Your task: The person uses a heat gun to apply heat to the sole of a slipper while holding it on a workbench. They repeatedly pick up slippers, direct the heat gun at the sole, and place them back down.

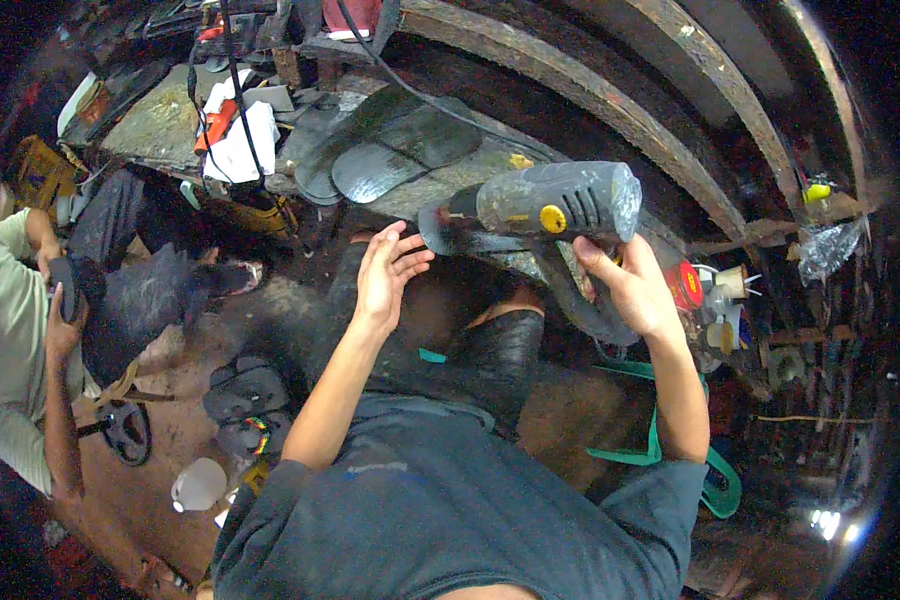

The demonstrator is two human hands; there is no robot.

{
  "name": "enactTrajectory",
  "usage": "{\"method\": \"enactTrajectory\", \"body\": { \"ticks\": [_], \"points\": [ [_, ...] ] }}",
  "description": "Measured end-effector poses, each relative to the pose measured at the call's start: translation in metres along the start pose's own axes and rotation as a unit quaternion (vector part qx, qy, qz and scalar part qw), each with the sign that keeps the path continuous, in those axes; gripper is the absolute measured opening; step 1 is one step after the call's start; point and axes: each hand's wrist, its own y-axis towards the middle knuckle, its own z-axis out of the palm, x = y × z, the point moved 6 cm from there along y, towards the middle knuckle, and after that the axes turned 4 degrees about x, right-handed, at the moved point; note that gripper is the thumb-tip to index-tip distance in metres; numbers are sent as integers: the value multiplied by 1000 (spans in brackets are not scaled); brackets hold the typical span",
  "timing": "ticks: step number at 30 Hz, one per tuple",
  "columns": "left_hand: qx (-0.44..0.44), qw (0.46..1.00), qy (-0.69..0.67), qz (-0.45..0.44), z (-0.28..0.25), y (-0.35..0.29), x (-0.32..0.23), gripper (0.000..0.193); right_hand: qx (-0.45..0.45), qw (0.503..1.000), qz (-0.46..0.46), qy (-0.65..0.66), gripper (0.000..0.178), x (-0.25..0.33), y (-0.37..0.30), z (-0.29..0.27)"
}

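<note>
My right hand (642, 292) grips a dark grey heat gun (530, 198) with a yellow round badge and vent slots; its thumb lies along the rear underside, and the other fingers are partly hidden. The gun lies level, its nozzle toward the left. Just below the nozzle is a black shoe sole (460, 238), partly covered by the gun. My left hand (385, 272) is raised beside that sole, fingers spread, with nothing visible in it. Behind, several black soles (382, 165) overlap on a worn bench (410, 205).
White paper and an orange-handled item (217, 126) lie at the bench's left. Black cords (232, 80) hang above. A red tin (686, 287) and small containers stand at right. Another person (15, 340) holds a black piece at far left. Sandals (245, 395) lie on the floor.
</note>
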Motion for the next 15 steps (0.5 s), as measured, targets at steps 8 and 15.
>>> {"method": "enactTrajectory", "body": {
  "ticks": [8, 15],
  "points": [
    [-8, 1000, -5, -1, -4, -2, -6, 61, 35, 993, 7, -113, 41, 28, -23, 12],
    [16, 998, 63, 16, -11, 5, -13, 52, -20, 982, 52, -181, 42, 13, -50, -16]
  ]
}}
